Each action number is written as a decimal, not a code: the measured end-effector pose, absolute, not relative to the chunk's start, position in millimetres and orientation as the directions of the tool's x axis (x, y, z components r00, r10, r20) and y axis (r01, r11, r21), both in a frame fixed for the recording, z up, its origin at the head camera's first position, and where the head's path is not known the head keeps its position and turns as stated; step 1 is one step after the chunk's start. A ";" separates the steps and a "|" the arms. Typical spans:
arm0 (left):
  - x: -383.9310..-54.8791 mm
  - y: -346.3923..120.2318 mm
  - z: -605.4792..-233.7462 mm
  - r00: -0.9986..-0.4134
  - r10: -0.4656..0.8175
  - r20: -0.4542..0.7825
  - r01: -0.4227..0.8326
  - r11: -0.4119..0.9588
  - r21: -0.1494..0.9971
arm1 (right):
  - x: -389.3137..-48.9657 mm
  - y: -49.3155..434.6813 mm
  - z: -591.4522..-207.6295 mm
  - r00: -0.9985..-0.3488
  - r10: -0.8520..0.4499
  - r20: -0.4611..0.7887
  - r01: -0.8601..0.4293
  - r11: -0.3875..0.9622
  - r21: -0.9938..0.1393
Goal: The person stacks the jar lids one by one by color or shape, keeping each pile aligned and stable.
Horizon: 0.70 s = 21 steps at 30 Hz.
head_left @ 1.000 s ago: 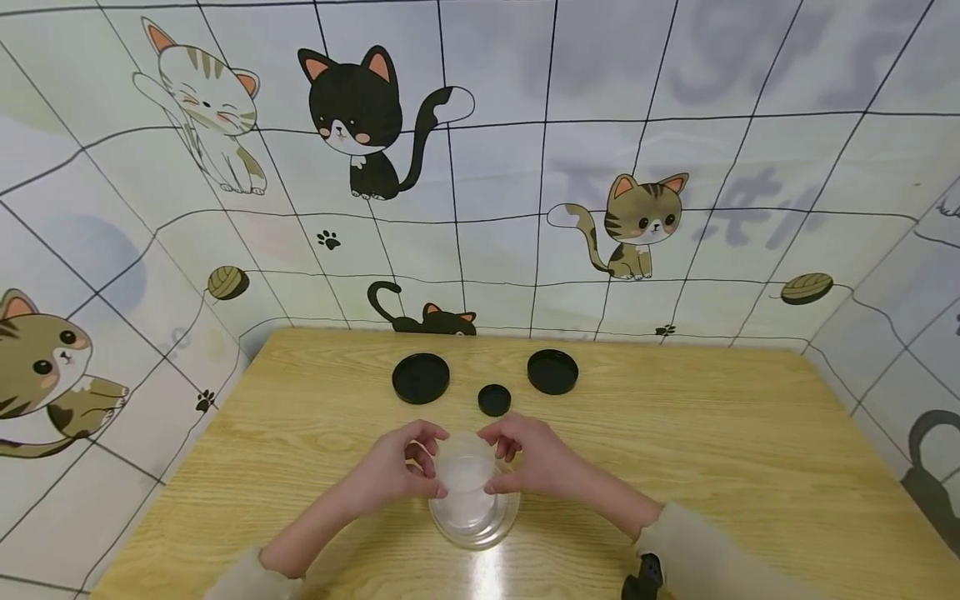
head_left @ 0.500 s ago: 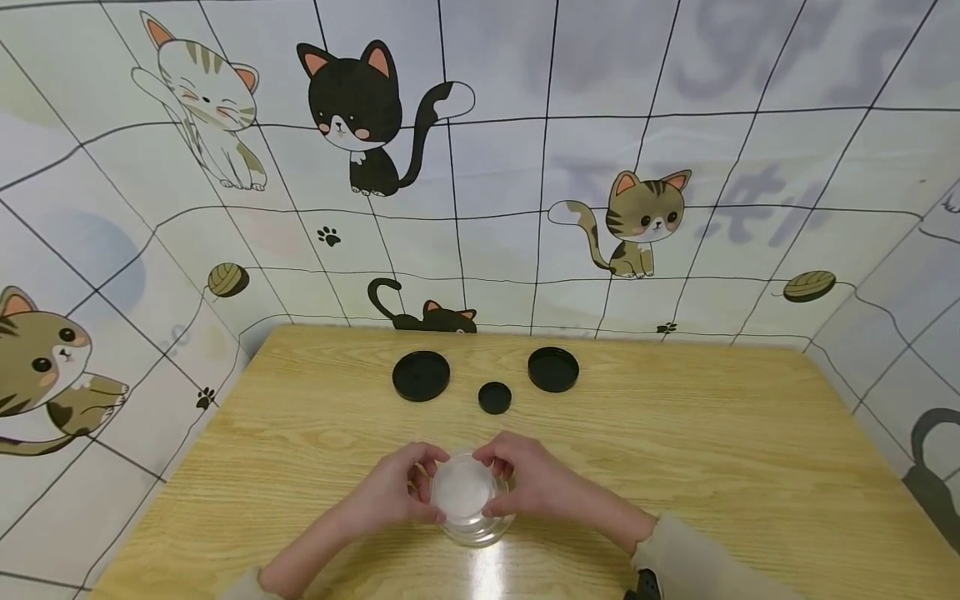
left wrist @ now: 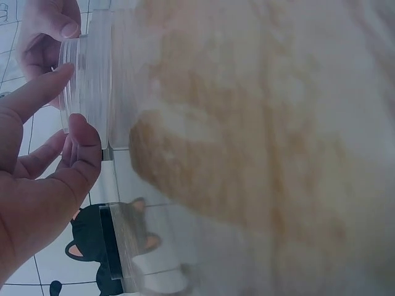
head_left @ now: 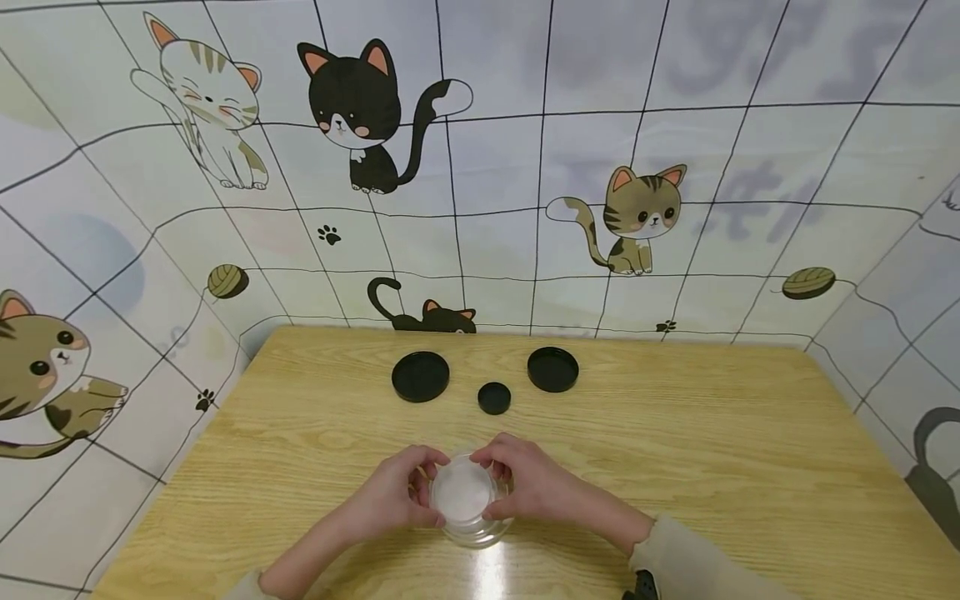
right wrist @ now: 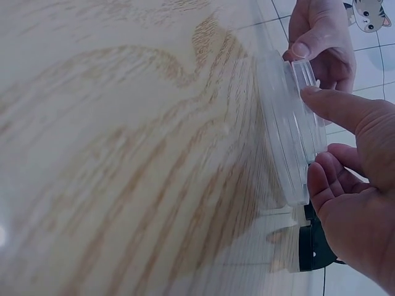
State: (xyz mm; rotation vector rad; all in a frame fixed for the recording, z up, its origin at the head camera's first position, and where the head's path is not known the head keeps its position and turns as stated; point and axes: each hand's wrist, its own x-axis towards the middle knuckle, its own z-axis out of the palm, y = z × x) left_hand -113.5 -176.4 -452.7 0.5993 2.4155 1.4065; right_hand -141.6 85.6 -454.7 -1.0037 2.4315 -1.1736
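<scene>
In the head view, a small clear round container (head_left: 461,490) sits on top of wider clear round containers (head_left: 480,540) stacked on the table. My left hand (head_left: 396,492) grips its left side between thumb and fingertips. Opposite it, my right hand (head_left: 531,485) pinches the right side of the same rim. Seen from the side in the left wrist view, thumb and fingertips press on the thin upper rim (left wrist: 69,102), above the broader layers. The right wrist view shows the wider stacked containers (right wrist: 281,129) close against the wood grain, with both hands around the top one.
Beyond the hands lie three black round lids: a large one (head_left: 420,377) at left, a small one (head_left: 494,398) in the middle and a medium one (head_left: 552,370) at right. Behind the wooden table (head_left: 712,433) rises a cat-printed wall covering (head_left: 495,167).
Both hands have lowered the small clear container toward me, from above the stack down onto it. During the last half second they have barely moved. The black lids stay where they were.
</scene>
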 end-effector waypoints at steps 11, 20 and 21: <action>-113.3 -179.6 -451.2 -0.883 0.470 -0.016 0.214 0.432 0.876 | -146.9 84.3 -448.2 -0.711 -0.700 0.072 -0.498 0.428 -0.754; -132.3 -194.1 -437.9 -0.901 0.435 0.003 0.165 0.335 0.928 | -181.1 79.1 -428.4 -0.726 -0.671 0.146 -0.494 0.362 -0.791; -135.8 -196.3 -436.8 -0.904 0.428 0.006 0.158 0.321 0.934 | -186.5 78.2 -427.7 -0.724 -0.671 0.158 -0.497 0.349 -0.794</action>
